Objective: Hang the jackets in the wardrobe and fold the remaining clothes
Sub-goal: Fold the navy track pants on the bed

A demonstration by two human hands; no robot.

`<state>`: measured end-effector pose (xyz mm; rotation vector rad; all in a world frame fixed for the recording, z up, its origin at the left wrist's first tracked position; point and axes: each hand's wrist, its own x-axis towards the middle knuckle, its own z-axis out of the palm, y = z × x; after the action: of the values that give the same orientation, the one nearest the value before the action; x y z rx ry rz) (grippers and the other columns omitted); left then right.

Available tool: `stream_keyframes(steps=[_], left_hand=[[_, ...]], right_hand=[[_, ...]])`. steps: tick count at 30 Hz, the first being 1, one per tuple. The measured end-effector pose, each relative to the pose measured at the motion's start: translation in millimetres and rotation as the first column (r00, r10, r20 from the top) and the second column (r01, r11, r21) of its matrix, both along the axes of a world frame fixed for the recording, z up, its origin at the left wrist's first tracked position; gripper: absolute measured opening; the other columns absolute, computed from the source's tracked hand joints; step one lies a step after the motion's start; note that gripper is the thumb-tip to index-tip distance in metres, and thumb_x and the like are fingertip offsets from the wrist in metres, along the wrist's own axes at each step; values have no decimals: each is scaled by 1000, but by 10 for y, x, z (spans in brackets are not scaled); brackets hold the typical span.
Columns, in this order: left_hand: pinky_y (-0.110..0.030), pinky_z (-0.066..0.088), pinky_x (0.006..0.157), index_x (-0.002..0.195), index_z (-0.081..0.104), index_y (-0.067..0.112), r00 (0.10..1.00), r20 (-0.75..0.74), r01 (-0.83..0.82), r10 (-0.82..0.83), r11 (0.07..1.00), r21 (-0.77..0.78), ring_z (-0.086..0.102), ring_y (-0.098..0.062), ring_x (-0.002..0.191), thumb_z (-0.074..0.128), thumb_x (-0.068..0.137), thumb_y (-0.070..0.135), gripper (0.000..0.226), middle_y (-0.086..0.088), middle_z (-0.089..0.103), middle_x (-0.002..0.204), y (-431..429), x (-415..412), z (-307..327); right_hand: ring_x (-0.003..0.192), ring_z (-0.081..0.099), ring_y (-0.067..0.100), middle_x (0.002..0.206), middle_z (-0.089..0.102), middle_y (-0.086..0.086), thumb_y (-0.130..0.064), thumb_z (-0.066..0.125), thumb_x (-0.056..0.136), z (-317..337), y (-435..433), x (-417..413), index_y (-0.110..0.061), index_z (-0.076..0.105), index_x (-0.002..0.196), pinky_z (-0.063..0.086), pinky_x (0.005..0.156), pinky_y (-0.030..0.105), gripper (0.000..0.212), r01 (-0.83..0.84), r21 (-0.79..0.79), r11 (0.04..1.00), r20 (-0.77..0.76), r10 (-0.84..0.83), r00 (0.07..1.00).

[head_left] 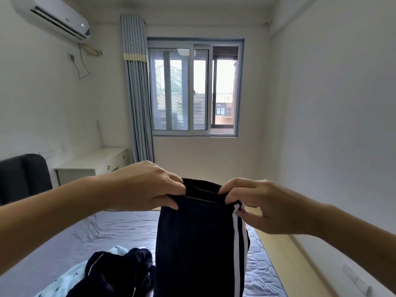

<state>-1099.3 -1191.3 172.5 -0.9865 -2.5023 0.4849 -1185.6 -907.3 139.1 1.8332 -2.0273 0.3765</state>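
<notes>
Head view: your left hand (145,187) pinches the left corner of the pants (192,243) waistband, fingers curled over the top edge and thumb underneath. Your right hand (259,206) pinches the right corner, fingertips closed on the fabric right by the two white stripes (236,243). The pants hang at centre frame, waistband up, held over the bed (107,228). Their lower end runs off the bottom edge.

At lower left, a crumpled dark garment (120,273) lies on the bed, just beside the pants. It sits on top of a pale blue garment (70,277) with a small dark print.

A dark headboard (23,176) is at the left edge, with a white desk (92,163) beyond it. The grey-blue curtain (137,93) hangs left of the window (195,88) at upper centre. An AC unit (51,18) is at upper left.
</notes>
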Motion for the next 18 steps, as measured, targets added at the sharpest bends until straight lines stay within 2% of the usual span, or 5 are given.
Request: stream_keyframes(steps=[4, 7, 12, 15, 18], left_hand=[[-9, 23, 55, 86, 48, 31, 1000, 7, -8, 8, 1000, 3, 53, -9, 65, 41, 95, 50, 22, 16, 53, 83, -5, 19, 22], [-19, 36, 54, 86, 50, 30, 1000, 6, -5, 5, 1000, 13, 53, -10, 64, 40, 95, 50, 23, 16, 54, 84, -6, 38, 36], [-19, 32, 54, 83, 45, 30, 1000, -19, 5, -5, 1000, -1, 49, -10, 61, 42, 94, 48, 20, 15, 51, 81, -5, 74, 96], [-18, 31, 53, 84, 46, 31, 999, -37, 3, -3, 1000, -8, 50, -10, 60, 44, 93, 47, 19, 15, 51, 82, -2, 93, 138], [-13, 26, 51, 83, 48, 31, 999, -38, -6, 5, 1000, -8, 48, -9, 59, 44, 92, 47, 19, 16, 51, 79, 15, 109, 169]], right_hand=[[81, 54, 0, 103, 52, -21, -12, 54, 94, -3, 1, -13, -30, 50, 126, 43, 73, 10, 37, -22, -2, 1000, 20, 22, 1000], [82, 55, 5, 101, 55, -10, -11, 49, 96, 19, -13, -9, -33, 42, 140, 46, 73, 16, 49, -74, 22, 997, 11, 74, 997], [83, 57, 7, 102, 56, -11, -13, 51, 97, 41, -15, -52, -34, 45, 138, 47, 74, 18, 47, -106, 7, 994, 60, 105, 993], [93, 61, 8, 113, 55, -24, -14, 54, 96, 53, -13, -48, -34, 47, 134, 51, 78, 21, 43, -113, -12, 994, 145, 113, 983], [90, 59, 7, 108, 54, -20, -17, 52, 97, 69, -20, -60, -34, 48, 126, 51, 76, 23, 34, -86, 36, 996, 92, 83, 992]])
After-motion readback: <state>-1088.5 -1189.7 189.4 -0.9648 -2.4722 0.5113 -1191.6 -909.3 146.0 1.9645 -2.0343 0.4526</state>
